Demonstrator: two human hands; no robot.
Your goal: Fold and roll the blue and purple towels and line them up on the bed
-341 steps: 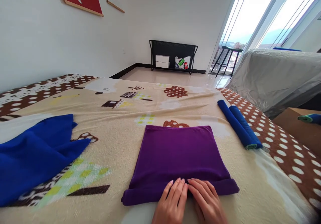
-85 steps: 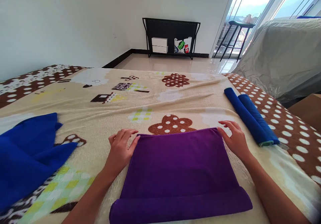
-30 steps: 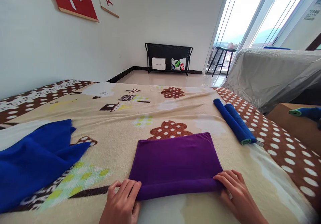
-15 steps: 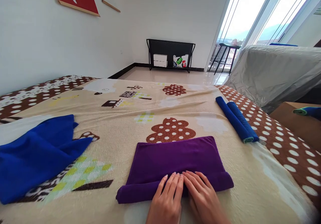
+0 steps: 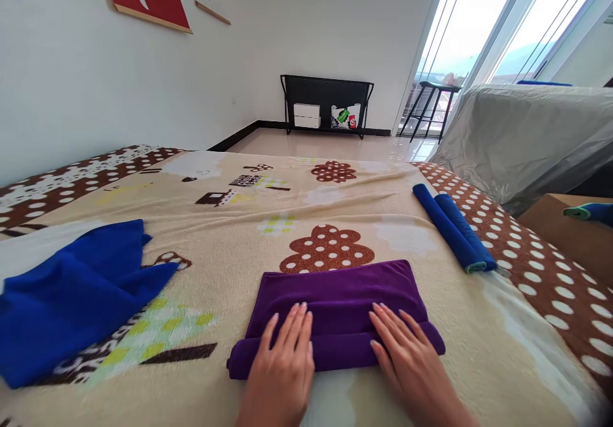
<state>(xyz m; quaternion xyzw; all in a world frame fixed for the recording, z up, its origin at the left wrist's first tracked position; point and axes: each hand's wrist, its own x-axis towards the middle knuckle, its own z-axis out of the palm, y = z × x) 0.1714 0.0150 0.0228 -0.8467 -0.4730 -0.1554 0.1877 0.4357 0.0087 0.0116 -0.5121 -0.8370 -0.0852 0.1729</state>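
Observation:
A purple cloth [image 5: 335, 290] lies on the patterned blanket in front of me, its near edge rolled into a thick tube and its far part still flat. Across the left half of the roll rests my left hand [image 5: 286, 357], fingers stretched forward over the fabric. My right hand [image 5: 407, 350] lies the same way on the right half, fingers extended and slightly apart. Both palms press on the roll without gripping it. A low ridge crosses the flat fabric just ahead of the fingertips.
A crumpled blue cloth [image 5: 90, 286] lies to the left. Two rolled blue cloths [image 5: 450, 229] sit at the right on the blanket [image 5: 230, 235]. Beyond its right edge are a cardboard box [image 5: 550, 229] and a plastic-covered piece of furniture [image 5: 536, 127]. A black rack [image 5: 325, 104] stands by the far wall.
My hands have moved apart from the middle, left hand leftward and right hand rightward along the roll. The roll has shifted slightly away from me, and a ridge has formed in the flat fabric.

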